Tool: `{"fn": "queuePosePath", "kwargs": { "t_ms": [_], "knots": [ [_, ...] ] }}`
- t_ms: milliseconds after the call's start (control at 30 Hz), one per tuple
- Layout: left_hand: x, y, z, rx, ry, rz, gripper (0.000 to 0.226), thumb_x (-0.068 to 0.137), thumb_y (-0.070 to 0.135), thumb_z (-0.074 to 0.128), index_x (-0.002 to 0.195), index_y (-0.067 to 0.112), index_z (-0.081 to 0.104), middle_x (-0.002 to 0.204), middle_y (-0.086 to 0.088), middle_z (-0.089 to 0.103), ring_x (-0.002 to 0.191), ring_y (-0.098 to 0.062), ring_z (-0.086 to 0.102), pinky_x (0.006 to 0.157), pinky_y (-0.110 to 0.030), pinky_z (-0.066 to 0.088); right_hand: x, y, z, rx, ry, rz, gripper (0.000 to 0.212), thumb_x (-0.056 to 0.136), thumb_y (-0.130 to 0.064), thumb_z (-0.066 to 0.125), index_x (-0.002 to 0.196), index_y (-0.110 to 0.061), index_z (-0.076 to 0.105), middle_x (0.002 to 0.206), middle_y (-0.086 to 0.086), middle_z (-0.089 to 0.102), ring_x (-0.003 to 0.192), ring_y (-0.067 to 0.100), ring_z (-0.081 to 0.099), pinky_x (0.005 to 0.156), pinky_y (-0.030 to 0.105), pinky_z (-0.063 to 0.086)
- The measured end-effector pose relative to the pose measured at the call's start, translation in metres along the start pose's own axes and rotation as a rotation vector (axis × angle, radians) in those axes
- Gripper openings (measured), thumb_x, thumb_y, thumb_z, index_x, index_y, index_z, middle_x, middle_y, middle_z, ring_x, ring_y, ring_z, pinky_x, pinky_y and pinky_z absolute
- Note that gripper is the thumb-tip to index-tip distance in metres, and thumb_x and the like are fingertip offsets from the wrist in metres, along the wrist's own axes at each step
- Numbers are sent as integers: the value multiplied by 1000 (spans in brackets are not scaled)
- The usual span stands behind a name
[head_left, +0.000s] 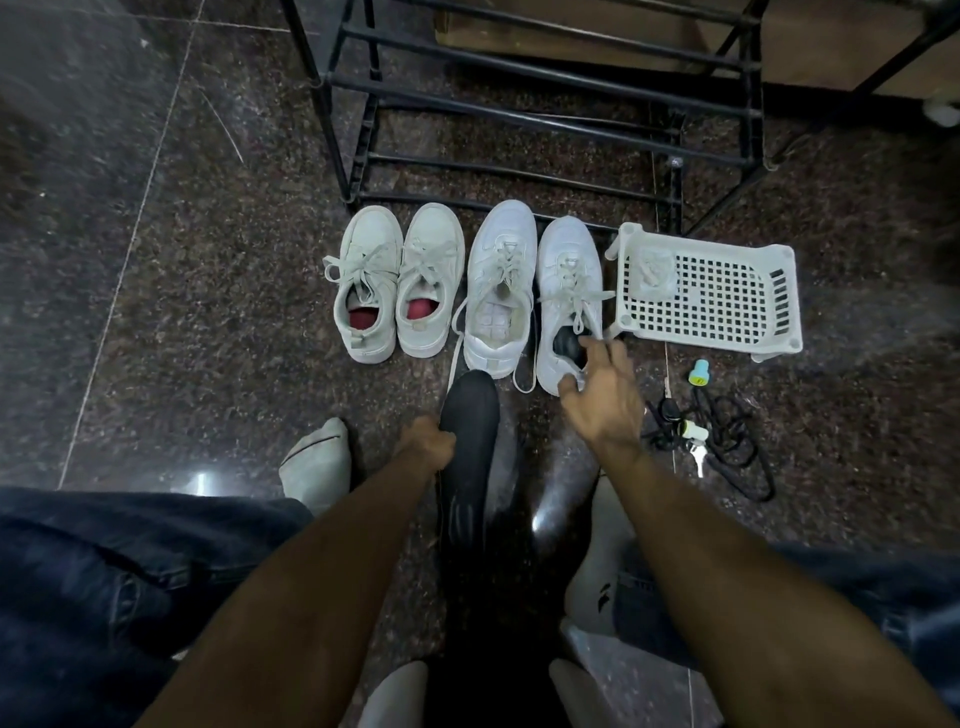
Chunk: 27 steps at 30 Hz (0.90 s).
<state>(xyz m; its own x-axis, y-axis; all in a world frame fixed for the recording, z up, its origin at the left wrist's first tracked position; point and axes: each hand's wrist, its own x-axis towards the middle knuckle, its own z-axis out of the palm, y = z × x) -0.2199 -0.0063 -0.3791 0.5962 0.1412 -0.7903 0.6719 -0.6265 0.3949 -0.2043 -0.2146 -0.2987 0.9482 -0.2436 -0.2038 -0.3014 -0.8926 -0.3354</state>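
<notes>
A: Insole, which way does it lie?
B: Long axis straight away from the person, toe end towards the shoes. The left hand has its grip curled round one edge, low over the floor.
A: Right hand?
B: Grip spread on the heel of the rightmost white shoe; I cannot tell whether it is pinching.
A: Counts?
B: Four shoes in a row, toes to the rack. One basket holds something crumpled, perhaps cloth.

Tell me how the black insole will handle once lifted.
The black insole looks thin and flat, so it probably flexes and droops beyond the left hand gripping its edge. It is likely light, since one hand holds it. It is unlikely to roll.
</notes>
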Motion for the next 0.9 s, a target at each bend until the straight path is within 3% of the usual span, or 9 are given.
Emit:
{"fn": "queuePosePath", "kwargs": {
  "t_ms": [67,167,333,433,567,700,767,900],
  "knots": [
    [1,-4,2,-9,32,0,29,84,21,56,109,10,66,112,-15,67,100,-32,63,88,-39,53,16,0,0,-118,-149,-41,60,90,-29,60,143,-14,37,142,11,43,128,29,43,100,46,43],
    [-1,-9,3,-1,84,20,27,84,25,55,105,11,64,108,-13,67,98,-31,63,84,-36,52,25,-4,7,-155,-380,17,63,91,-32,61,146,-16,33,145,11,44,133,29,41,103,46,42],
    [-12,1,-3,31,214,124,28,91,21,53,116,21,67,117,-10,67,108,-32,62,92,-38,51,11,-7,14,-200,-273,-9,41,89,-17,58,130,-15,54,120,10,63,114,27,54,86,38,50],
    [-17,11,-3,-38,279,176,27,91,20,53,111,26,69,114,-6,70,104,-29,64,90,-38,53,-15,-3,17,-227,-309,15,28,90,-19,56,117,-16,63,109,9,67,102,26,61,81,33,48],
    [-29,25,5,-48,217,290,23,90,18,56,106,24,71,108,-3,72,101,-26,66,88,-35,53,-53,6,27,-277,-438,4,25,86,-31,55,105,-19,64,111,9,67,103,29,63,85,34,47],
    [-37,36,23,-3,95,364,18,86,25,57,96,25,72,100,-7,73,95,-28,67,85,-39,54,-78,17,33,-178,-640,13,30,84,-45,56,101,-22,67,113,8,67,106,31,63,80,31,46],
    [-39,38,34,11,39,377,21,82,33,56,93,27,72,97,-5,74,94,-27,68,84,-38,54,-85,24,32,-52,-616,61,28,82,-44,57,99,-25,70,109,7,69,102,30,63,77,30,46],
    [-49,49,50,47,-40,413,23,89,34,57,107,26,71,107,-6,71,102,-28,65,87,-34,51,-88,36,29,213,-253,312,17,85,-31,57,92,-23,69,98,11,70,93,33,63,73,30,47]
  ]
}}
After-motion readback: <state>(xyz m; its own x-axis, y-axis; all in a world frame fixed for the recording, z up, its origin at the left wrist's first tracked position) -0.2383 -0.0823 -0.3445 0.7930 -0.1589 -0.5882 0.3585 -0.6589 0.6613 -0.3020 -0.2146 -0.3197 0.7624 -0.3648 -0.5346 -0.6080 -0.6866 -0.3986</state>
